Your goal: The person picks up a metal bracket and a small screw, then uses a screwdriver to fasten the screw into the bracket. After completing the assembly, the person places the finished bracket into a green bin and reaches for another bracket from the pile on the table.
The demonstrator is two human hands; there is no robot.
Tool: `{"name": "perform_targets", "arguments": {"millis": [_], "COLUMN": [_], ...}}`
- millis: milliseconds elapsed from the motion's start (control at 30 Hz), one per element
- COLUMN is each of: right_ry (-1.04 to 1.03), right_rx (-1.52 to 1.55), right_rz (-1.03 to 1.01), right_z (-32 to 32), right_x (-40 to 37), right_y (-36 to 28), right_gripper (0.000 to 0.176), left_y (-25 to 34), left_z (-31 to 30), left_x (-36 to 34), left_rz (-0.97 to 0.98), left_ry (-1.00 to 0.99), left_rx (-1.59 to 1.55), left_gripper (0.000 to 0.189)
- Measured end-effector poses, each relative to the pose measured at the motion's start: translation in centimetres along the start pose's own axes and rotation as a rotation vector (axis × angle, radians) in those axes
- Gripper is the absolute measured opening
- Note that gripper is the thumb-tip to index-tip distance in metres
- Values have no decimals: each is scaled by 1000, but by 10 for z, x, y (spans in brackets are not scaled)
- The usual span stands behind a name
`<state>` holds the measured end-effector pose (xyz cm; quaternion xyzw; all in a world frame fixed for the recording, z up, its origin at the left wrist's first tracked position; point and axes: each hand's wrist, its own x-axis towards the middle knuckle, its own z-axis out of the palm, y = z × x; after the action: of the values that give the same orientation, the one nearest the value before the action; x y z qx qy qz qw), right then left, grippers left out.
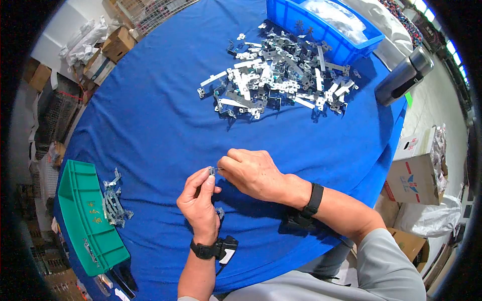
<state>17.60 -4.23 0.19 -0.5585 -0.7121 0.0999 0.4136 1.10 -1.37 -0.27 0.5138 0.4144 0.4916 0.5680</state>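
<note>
My left hand (198, 203) pinches a small metal bracket (212, 171) between thumb and fingertips, above the blue cloth. My right hand (256, 173) comes in from the right, its fingers closed on the other end of the same piece; its fingertips are partly hidden. Just beside my left wrist, another small metal piece (220, 212) shows. Farther back lies a loose heap of metal brackets (273, 75), some flat and long, others bent. Several similar parts (116, 203) are gathered at the left, next to a green plastic bin (93, 215).
A blue crate (346, 45) with clear plastic wrapping inside stands behind the heap. A grey thermos bottle (404, 75) is at the table's right edge. Cardboard boxes (414, 165) sit beyond that edge. The blue tablecloth (150, 115) has wrinkles.
</note>
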Motion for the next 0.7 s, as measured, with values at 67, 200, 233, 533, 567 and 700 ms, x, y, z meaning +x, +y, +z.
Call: {"name": "perform_targets", "arguments": {"millis": [67, 200, 233, 533, 567, 700], "right_ry": [10, 16, 4, 94, 94, 35], "right_rx": [1, 21, 14, 151, 151, 84], "right_rz": [-15, 31, 41, 112, 112, 58], "right_z": [2, 3, 3, 5, 6, 6], "right_x": [-1, -1, -1, 0, 0, -1], "right_y": [1, 2, 2, -2, -1, 3], "right_gripper": [12, 14, 16, 19, 19, 18], "left_y": [1, 2, 1, 1, 1, 0], "left_z": [1, -1, -2, -2, -2, -1], "left_x": [-1, 0, 0, 0, 0, 0], "left_rz": [41, -15, -18, 10, -2, 7], "left_ry": [-6, -10, -13, -20, -14, -19], "left_rx": [56, 18, 13, 18, 13, 6], "left_gripper": [17, 16, 16, 16, 16, 16]}}
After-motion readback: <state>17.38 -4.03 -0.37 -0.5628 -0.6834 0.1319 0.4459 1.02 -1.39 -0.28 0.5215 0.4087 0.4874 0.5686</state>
